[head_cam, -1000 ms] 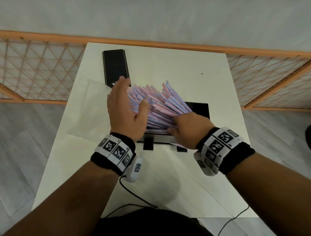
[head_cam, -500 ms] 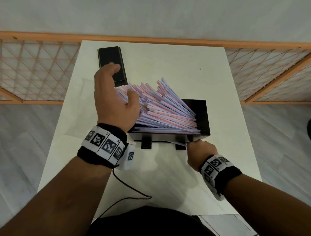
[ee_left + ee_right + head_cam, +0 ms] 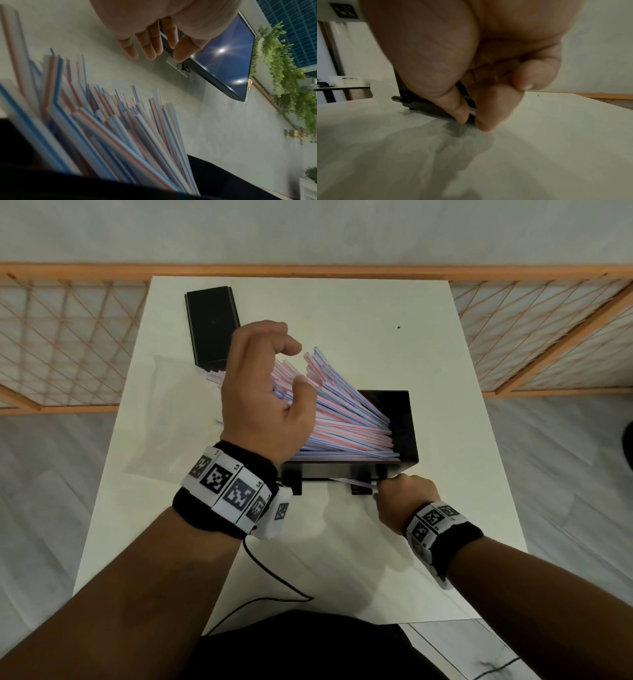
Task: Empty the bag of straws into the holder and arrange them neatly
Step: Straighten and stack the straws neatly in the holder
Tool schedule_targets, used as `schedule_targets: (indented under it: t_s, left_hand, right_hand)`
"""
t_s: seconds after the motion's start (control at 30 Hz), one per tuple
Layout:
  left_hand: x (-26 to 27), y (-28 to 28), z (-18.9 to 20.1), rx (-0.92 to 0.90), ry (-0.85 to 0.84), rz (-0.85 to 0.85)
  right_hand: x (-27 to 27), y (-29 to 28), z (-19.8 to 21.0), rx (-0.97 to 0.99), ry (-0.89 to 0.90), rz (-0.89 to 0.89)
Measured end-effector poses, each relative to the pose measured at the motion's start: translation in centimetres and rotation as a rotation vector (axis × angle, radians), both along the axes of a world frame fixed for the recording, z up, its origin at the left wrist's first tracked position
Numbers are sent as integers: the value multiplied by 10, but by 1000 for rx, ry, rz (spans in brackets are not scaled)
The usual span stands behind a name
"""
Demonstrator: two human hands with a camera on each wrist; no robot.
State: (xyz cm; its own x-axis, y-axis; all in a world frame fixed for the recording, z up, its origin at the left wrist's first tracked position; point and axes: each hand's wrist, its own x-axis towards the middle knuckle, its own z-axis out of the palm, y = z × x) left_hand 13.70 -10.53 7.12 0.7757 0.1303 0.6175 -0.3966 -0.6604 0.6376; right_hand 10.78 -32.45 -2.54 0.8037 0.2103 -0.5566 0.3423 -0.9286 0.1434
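Note:
A black straw holder (image 3: 400, 419) stands mid-table, filled with pink-and-blue striped straws (image 3: 346, 422) that fan out and lean to the left. My left hand (image 3: 293, 364) hovers above their upper ends with loosely curled fingers and holds nothing. The left wrist view shows that hand (image 3: 154, 51) apart from the straw tips (image 3: 111, 128). My right hand (image 3: 382, 486) is low at the holder's front edge and pinches one straw (image 3: 356, 483) that sticks out under the box. In the right wrist view, thumb and finger of that hand (image 3: 471, 121) pinch the striped straw end (image 3: 472, 111).
A black lid (image 3: 212, 326) lies at the far left of the white table (image 3: 342, 559). The empty clear bag (image 3: 171, 419) lies left of the holder. A black cable (image 3: 274, 580) runs over the near edge. An orange lattice fence (image 3: 68, 344) borders the table.
My left hand has lifted off the straws and curled loosely above them. My right hand left the straw pile, dropped to the holder's front and pinched the straw poking out there.

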Motion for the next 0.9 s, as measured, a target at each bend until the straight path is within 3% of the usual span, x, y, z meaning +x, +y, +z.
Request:
schedule_targets:
  t_s: [0.27, 0.47, 0.9]
  left_hand:
    - [-2, -5, -2, 5, -1, -1]
    - [0, -7, -3, 32, 34, -21]
    - [0, -8, -3, 52, 69, -39]
  right_hand:
    - [6, -20, 9, -83, 43, -13]
    - [2, 9, 6, -41, 11, 140]
    - [3, 16, 6, -37, 39, 165]
